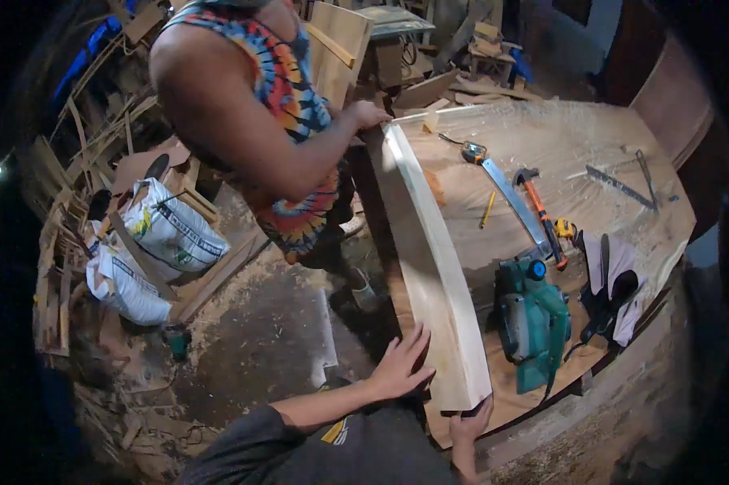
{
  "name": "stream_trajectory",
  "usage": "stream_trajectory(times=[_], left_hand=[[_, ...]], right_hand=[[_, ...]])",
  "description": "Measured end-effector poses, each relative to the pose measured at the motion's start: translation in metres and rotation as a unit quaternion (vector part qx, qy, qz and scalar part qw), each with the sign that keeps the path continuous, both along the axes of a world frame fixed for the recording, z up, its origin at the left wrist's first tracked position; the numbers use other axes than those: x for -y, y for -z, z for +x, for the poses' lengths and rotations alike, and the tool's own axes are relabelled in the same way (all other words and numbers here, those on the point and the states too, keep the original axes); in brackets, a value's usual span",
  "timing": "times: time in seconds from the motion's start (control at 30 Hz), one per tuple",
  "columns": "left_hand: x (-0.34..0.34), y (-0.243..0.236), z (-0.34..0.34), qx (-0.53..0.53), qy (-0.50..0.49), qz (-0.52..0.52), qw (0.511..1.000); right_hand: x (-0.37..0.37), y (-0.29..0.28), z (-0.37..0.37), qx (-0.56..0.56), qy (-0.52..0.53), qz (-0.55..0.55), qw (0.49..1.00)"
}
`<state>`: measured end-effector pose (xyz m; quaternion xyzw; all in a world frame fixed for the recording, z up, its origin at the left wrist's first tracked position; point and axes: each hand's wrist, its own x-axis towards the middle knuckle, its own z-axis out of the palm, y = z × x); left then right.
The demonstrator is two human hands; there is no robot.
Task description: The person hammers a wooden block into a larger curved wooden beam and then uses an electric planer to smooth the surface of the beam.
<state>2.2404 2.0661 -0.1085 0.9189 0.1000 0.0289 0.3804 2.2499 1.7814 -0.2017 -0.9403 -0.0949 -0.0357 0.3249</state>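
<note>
A long, pale wooden beam [433,267] lies along the left edge of the workbench, running away from me. My left hand [401,368] rests against the left side of its near part, fingers stretched and spread. Around the lower right corner of the near end, my right hand [471,422] has its fingers wrapped, partly hidden by the wood. Another person's hand [370,115] touches the far end of the beam. Just right of the near part sits a green electric planer [534,323].
On the wood-topped workbench [566,129] lie a tape measure [474,152], a flat bluish strip [511,198], a yellow pencil [487,208], a hammer [536,202] and a crumpled cloth [625,303]. A person in a tie-dye top [288,105] stands left. White sacks [174,230] and scrap wood lie behind.
</note>
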Motion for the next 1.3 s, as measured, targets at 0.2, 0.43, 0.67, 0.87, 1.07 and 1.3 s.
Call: stream_trajectory(times=[0.2,0.43,0.67,0.87,1.07,1.3], left_hand=[[-0.039,0.012,-0.085,-0.112,0.196,-0.195,0.954],[-0.078,0.009,-0.180,-0.286,0.375,-0.359,0.805],[-0.087,-0.036,-0.204,-0.186,0.445,-0.339,0.807],[-0.090,-0.040,-0.210,-0.250,0.419,-0.325,0.810],[-0.084,-0.017,-0.221,-0.226,0.403,-0.351,0.815],[-0.087,-0.022,-0.230,-0.252,0.387,-0.342,0.819]], right_hand=[[-0.011,0.009,-0.006,-0.093,0.046,0.223,0.969],[-0.024,-0.016,-0.004,-0.108,0.091,0.171,0.975],[-0.037,-0.032,-0.009,-0.113,0.083,0.138,0.980],[-0.033,-0.024,-0.014,-0.144,0.100,0.239,0.955],[0.000,0.010,-0.005,-0.087,0.109,0.140,0.980],[-0.016,-0.004,-0.005,-0.106,0.109,-0.009,0.988]])
